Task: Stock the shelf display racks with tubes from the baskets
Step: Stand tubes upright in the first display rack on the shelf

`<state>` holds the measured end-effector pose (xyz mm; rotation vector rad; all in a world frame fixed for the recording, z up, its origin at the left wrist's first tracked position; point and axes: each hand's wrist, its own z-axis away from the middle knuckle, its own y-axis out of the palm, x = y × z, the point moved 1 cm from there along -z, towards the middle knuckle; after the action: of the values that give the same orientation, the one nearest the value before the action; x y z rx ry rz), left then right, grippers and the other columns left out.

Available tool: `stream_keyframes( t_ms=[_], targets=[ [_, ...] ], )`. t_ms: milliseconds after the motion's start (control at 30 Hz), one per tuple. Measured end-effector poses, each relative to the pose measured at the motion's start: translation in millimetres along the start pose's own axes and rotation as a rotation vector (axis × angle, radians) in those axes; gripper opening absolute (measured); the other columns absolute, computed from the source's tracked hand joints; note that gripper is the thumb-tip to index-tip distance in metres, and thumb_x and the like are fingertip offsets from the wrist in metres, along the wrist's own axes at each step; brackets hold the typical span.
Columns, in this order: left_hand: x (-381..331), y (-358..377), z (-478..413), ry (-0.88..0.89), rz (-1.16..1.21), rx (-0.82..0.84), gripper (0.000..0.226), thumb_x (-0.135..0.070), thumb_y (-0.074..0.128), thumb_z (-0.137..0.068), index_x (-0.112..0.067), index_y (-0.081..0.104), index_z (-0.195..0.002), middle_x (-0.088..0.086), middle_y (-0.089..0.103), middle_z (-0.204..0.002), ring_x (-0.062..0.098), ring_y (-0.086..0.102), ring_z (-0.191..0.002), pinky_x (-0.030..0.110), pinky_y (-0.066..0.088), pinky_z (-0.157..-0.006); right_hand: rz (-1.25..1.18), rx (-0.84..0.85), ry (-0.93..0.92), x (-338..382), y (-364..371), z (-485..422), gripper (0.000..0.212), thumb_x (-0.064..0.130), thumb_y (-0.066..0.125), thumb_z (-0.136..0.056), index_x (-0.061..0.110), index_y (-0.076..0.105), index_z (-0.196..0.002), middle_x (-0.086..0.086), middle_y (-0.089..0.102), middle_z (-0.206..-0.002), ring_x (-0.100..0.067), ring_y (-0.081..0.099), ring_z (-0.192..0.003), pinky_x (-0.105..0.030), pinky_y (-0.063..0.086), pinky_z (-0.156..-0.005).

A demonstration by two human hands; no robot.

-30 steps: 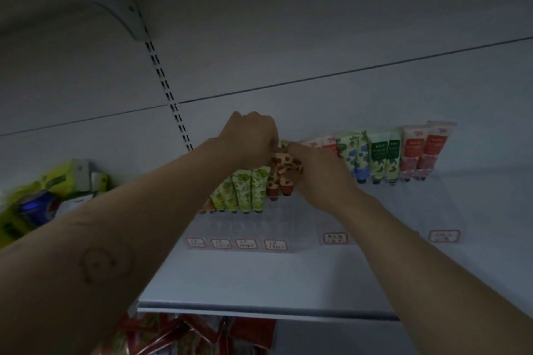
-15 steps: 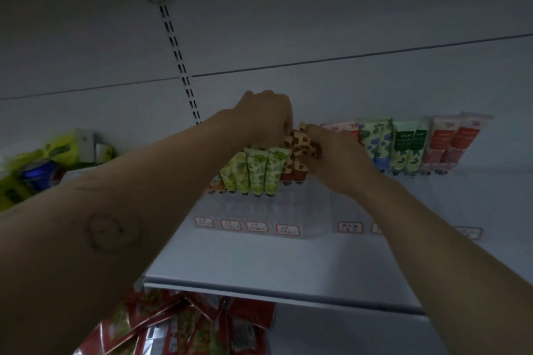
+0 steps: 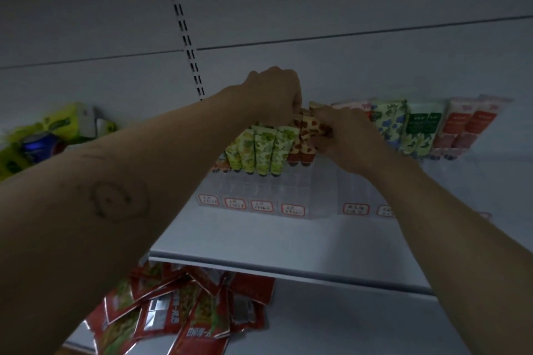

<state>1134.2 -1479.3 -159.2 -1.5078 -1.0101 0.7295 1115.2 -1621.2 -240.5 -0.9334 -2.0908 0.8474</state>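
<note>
Two clear display racks [image 3: 314, 196] stand on a white shelf [image 3: 288, 251], filled at the back with upright tubes. Green-patterned tubes [image 3: 264, 150] fill the left rack; beside them stand red-spotted tubes [image 3: 305, 135]. My left hand [image 3: 277, 95] reaches over the tops of these tubes with curled fingers, its fingertips hidden. My right hand [image 3: 349, 135] pinches the red-spotted tubes from the right. Further right stand blue-flowered [image 3: 388, 121], green-labelled [image 3: 422, 130] and red-labelled tubes [image 3: 473, 124]. No basket is in view.
Red price labels [image 3: 261, 206] line the rack fronts. Green and yellow packs [image 3: 49, 135] lie on the shelf at far left. Red snack packets [image 3: 178, 314] are piled on the shelf below. A slotted upright [image 3: 184, 32] runs up the back wall.
The view has tilted down a little, so the shelf and racks sit higher in frame. Both hands stay at the red-spotted tubes, barely shifting.
</note>
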Motion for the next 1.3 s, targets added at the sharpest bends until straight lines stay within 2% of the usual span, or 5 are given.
stream_keyframes(
  t_ms=[233, 367, 567, 700, 1300],
  targets=[
    [1.8, 1.9, 0.8, 0.03, -0.008, -0.008, 0.01, -0.018, 0.064, -0.087, -0.024, 0.06, -0.081, -0.003, 0.054, -0.084, 0.022, 0.047, -0.08, 0.037, 0.035, -0.078, -0.071, -0.03, 0.092, 3.8, 4.5, 6.8, 0.023, 0.017, 0.066, -0.086, 0.011, 0.062, -0.108, 0.002, 0.054, -0.087, -0.02, 0.055, -0.081, -0.025, 0.029, -0.055],
    [7.7, -3.8, 8.2, 0.039, 0.096, 0.051, 0.009, -0.032, 0.068, -0.087, -0.024, 0.067, -0.083, -0.004, 0.065, -0.086, 0.018, 0.059, -0.082, 0.035, 0.048, -0.08, -0.12, 0.035, 0.15, 4.9, -1.1, 10.7, 0.054, 0.028, 0.07, -0.084, 0.019, 0.05, -0.133, -0.005, 0.064, -0.115, -0.021, 0.059, -0.095, -0.024, 0.043, -0.07],
    [8.2, -15.7, 53.5, 0.021, 0.06, -0.04, 0.052, -0.052, 0.058, -0.088, -0.03, 0.049, -0.135, -0.003, 0.048, -0.143, 0.022, 0.042, -0.131, 0.039, 0.027, -0.112, -0.115, 0.021, 0.217, 19.3, -33.3, 19.6, 0.072, 0.046, 0.073, -0.077, 0.028, 0.04, -0.139, -0.001, 0.059, -0.127, -0.019, 0.058, -0.106, -0.035, 0.05, -0.088],
    [14.6, -8.4, 97.5, 0.043, -0.005, -0.084, 0.08, -0.056, 0.063, -0.081, -0.03, 0.026, -0.148, -0.002, 0.032, -0.153, 0.018, 0.024, -0.142, 0.044, 0.007, -0.118, -0.012, 0.069, 0.154, 42.0, -48.0, 29.8, 0.084, 0.047, 0.072, -0.077, 0.03, 0.029, -0.147, -0.004, 0.048, -0.138, -0.023, 0.049, -0.12, -0.034, 0.044, -0.096],
    [-8.8, 176.3, 289.5, 0.069, 0.21, -0.176, 0.08, -0.053, 0.071, -0.072, -0.016, 0.047, -0.138, 0.009, 0.023, -0.157, 0.027, 0.019, -0.145, 0.052, 0.029, -0.112, 0.423, 0.558, -0.181, 118.2, 37.5, 203.7, 0.112, 0.073, 0.053, -0.077, 0.014, -0.006, -0.152, -0.01, -0.008, -0.16, -0.026, -0.007, -0.147, -0.037, -0.01, -0.118]
  ],
)
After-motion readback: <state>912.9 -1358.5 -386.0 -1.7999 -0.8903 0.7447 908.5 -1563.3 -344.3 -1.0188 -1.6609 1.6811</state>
